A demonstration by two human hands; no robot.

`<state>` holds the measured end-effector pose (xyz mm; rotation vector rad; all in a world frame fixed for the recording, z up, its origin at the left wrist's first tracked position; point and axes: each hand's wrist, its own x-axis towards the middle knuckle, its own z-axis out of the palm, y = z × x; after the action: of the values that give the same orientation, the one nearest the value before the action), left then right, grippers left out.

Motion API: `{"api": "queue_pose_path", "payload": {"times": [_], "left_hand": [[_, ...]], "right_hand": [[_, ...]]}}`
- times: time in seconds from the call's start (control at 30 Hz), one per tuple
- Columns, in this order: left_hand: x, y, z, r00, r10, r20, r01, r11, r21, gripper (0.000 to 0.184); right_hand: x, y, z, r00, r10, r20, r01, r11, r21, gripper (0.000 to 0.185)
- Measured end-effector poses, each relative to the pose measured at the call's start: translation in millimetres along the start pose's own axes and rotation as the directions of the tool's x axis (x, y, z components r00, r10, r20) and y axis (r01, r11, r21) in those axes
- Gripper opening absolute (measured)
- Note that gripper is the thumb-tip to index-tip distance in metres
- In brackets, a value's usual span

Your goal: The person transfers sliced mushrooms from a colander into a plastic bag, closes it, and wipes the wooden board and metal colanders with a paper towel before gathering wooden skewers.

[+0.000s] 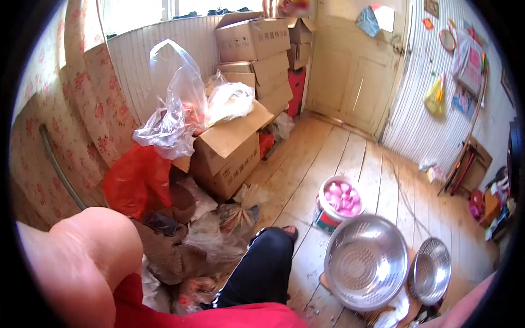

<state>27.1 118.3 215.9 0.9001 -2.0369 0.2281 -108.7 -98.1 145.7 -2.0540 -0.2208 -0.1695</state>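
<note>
Neither my left hand nor my right hand shows; a bare bent arm fills the lower left and a bit of the other arm shows at the lower right edge. In front of my dark-trousered leg [257, 268] stands a white bucket [324, 210] with pink-purple onion-like pieces [343, 199] in it. Just nearer, a large steel colander [358, 262] has nothing in it. To its right lies a smaller steel colander [431, 271], tilted. A white cloth or bag [395, 312] is below the large colander.
Cardboard boxes [254, 41] are stacked by the window wall. An open box [229, 164] holds clear plastic bags [180, 82]. A red bag [136, 180] and crumpled plastic [213, 235] lie left of my leg. A closed door [350, 76] stands at the back.
</note>
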Motion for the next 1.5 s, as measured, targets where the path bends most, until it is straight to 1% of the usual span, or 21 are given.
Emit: {"api": "queue_pose_path", "payload": {"times": [0.2,0.33,0.4,0.47,0.5,0.53,0.57,0.6,0.63,0.67,0.7,0.73,0.8,0.87,0.97,1.07,1.13,1.27,1.33,1.4,1.5], "left_hand": [[-23,-22,5,0.996,0.04,-0.079,-0.043,0.999,-0.034,0.064],[-33,-24,4,0.984,-0.021,-0.177,0.018,1.0,-0.017,0.062],[-37,-23,3,0.974,-0.041,-0.224,0.035,0.999,-0.029,0.061],[-53,-17,7,0.923,-0.065,-0.378,0.054,0.998,-0.039,0.061],[-60,-16,7,0.898,-0.048,-0.438,0.037,0.999,-0.033,0.06],[-69,-17,9,0.859,-0.046,-0.509,0.035,0.999,-0.031,0.06],[-81,-20,14,0.8,-0.104,-0.591,0.092,0.994,-0.051,0.06],[-99,-28,27,0.721,-0.223,-0.657,0.213,0.972,-0.097,0.06],[-120,-35,43,0.63,-0.367,-0.685,0.365,0.918,-0.156,0.059],[-150,-42,67,0.497,-0.563,-0.66,0.593,0.776,-0.215,0.059],[-179,-43,95,0.342,-0.738,-0.582,0.842,0.516,-0.16,0.062],[-199,-45,120,0.296,-0.812,-0.503,0.929,0.367,-0.045,0.066],[-219,-36,159,0.364,-0.83,-0.423,0.924,0.266,0.274,0.065],[-213,-27,165,0.413,-0.838,-0.355,0.892,0.294,0.343,0.067],[-215,-38,161,0.396,-0.853,-0.34,0.911,0.319,0.26,0.062],[-208,-51,153,0.435,-0.839,-0.326,0.888,0.341,0.309,0.057],[-202,-63,146,0.454,-0.831,-0.321,0.878,0.355,0.322,0.054],[-191,-109,131,0.402,-0.888,-0.221,0.857,0.28,0.432,0.047],[-184,-138,125,0.425,-0.874,-0.237,0.865,0.314,0.392,0.043],[-174,-175,120,0.321,-0.935,-0.153,0.937,0.29,0.196,0.041],[-174,-233,133,0.094,-0.993,-0.077,0.983,0.105,-0.149,0.041]], "right_hand": [[2,26,4,0.998,0.035,-0.045,-0.026,0.982,0.185,0.071],[-8,6,-3,0.986,-0.101,-0.132,0.146,0.906,0.397,0.071],[-13,-13,-17,0.97,-0.193,-0.15,0.243,0.678,0.694,0.072],[-16,-20,-37,0.952,-0.295,0.084,-0.079,0.029,0.996,0.072],[-14,-16,-35,0.936,-0.324,0.138,-0.176,-0.092,0.98,0.072],[-11,-10,-17,0.997,-0.08,-0.022,0.057,0.469,0.881,0.067],[-10,-6,4,0.954,0.037,-0.297,0.105,0.887,0.449,0.063],[-16,8,18,0.916,0.037,-0.4,0.028,0.987,0.157,0.062],[-21,21,31,0.866,0.036,-0.498,-0.115,0.985,-0.127,0.061],[-27,40,40,0.898,0.099,-0.429,-0.176,0.974,-0.143,0.064],[-31,57,46,0.934,0.161,-0.319,-0.246,0.937,-0.247,0.064],[-35,74,52,0.949,0.233,-0.214,-0.299,0.883,-0.362,0.065],[-53,113,71,0.938,0.293,-0.188,-0.348,0.766,-0.541,0.068],[-68,133,83,0.896,0.402,-0.19,-0.432,0.69,-0.581,0.068],[-84,159,87,0.903,0.364,-0.228,-0.421,0.646,-0.637,0.064],[-91,186,71,0.89,0.335,-0.308,-0.453,0.589,-0.669,0.054],[-97,204,62,0.896,0.308,-0.32,-0.444,0.605,-0.661,0.034],[-98,221,55,0.887,0.302,-0.35,-0.463,0.567,-0.682,0.03],[-99,224,50,0.88,0.304,-0.366,-0.476,0.565,-0.674,0.029],[-96,226,46,0.878,0.274,-0.392,-0.477,0.564,-0.674,0.029],[-98,235,37,0.867,0.284,-0.41,-0.498,0.54,-0.679,0.032]]}}
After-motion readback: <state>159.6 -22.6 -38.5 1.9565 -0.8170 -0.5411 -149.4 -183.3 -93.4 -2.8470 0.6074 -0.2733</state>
